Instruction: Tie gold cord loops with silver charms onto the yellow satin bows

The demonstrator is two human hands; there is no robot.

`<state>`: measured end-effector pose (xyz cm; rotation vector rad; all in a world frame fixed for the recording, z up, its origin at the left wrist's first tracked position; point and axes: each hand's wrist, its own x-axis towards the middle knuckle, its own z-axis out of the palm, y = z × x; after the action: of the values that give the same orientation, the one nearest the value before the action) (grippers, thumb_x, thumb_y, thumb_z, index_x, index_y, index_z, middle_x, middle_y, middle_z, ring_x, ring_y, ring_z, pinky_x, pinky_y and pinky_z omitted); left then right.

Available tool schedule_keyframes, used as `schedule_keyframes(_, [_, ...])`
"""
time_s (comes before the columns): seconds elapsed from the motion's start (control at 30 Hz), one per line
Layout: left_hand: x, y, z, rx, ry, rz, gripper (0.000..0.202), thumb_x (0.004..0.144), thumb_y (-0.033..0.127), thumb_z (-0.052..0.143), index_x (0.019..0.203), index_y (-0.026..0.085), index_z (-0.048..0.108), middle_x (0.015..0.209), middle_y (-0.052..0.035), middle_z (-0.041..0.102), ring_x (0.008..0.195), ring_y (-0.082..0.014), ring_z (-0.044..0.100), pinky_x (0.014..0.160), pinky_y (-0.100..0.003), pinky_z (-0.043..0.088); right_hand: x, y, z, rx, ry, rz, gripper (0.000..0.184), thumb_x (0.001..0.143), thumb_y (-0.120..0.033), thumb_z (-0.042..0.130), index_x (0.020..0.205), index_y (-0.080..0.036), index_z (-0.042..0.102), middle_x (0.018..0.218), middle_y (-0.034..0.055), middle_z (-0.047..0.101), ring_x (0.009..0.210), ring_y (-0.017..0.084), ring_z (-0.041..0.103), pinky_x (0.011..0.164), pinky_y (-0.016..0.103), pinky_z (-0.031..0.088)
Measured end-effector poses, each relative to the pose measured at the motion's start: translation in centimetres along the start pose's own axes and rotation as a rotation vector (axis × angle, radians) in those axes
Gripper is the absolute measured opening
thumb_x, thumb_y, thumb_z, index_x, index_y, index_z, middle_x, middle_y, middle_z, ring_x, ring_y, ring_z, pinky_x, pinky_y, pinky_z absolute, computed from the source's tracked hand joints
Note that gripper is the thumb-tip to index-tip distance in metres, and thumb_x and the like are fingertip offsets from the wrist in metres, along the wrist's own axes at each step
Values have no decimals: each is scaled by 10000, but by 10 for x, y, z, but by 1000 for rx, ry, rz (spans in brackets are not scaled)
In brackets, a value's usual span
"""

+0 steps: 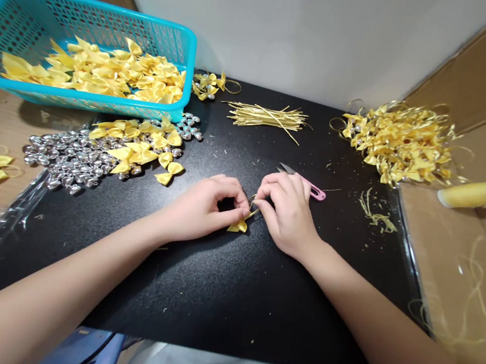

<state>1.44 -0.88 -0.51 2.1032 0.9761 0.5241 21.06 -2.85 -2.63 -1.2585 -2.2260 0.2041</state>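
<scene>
Near the middle of the black table, my left hand (207, 207) pinches a small yellow ribbon bow (238, 226) by its upper part; the bow hangs just under the fingertips. My right hand (286, 212) is closed too, thumb and forefinger pinching a thin gold cord (253, 201) that runs to the bow. The fingers hide where cord and bow meet. Just behind my right hand lie pink-handled thread snips (314, 190), their blades partly covered by the hand.
A turquoise basket (188, 72) of yellow bows stands back left. Before it lie silver beads (68, 157) and loose bows (138, 152). Cut gold cords (268, 117) lie at the back. Corded bows (405, 141) are heaped back right, near cord scraps (376, 213) and a yellow-and-white tube (472, 193).
</scene>
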Motion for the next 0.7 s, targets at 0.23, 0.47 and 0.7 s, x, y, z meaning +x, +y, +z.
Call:
schedule_keyframes(0.23, [0, 4, -3, 53, -77, 26, 193, 890, 264, 536, 732, 187, 615, 742, 3, 636, 748, -156, 563, 787, -304, 408, 0, 1, 0, -2, 36, 8, 111, 940, -191, 508, 853, -202, 575, 987, 53, 638, 932, 214, 509, 861, 371, 324])
schedule_keyframes(0.47, [0, 5, -2, 54, -103, 29, 181, 899, 255, 517, 764, 174, 605, 757, 3, 619, 753, -149, 542, 789, -292, 393, 0, 2, 0, 27, 21, 13, 100, 937, -195, 519, 847, -212, 559, 989, 49, 635, 928, 220, 509, 838, 372, 328])
schedule_keyframes(0.7, [0, 5, -4, -1, -71, -55, 192, 902, 290, 519, 782, 167, 604, 772, 5, 598, 744, -143, 534, 743, -270, 388, 1, 3, 0, 115, 0, -7, 88, 926, -186, 527, 846, -218, 543, 985, 48, 628, 932, 223, 514, 866, 388, 335])
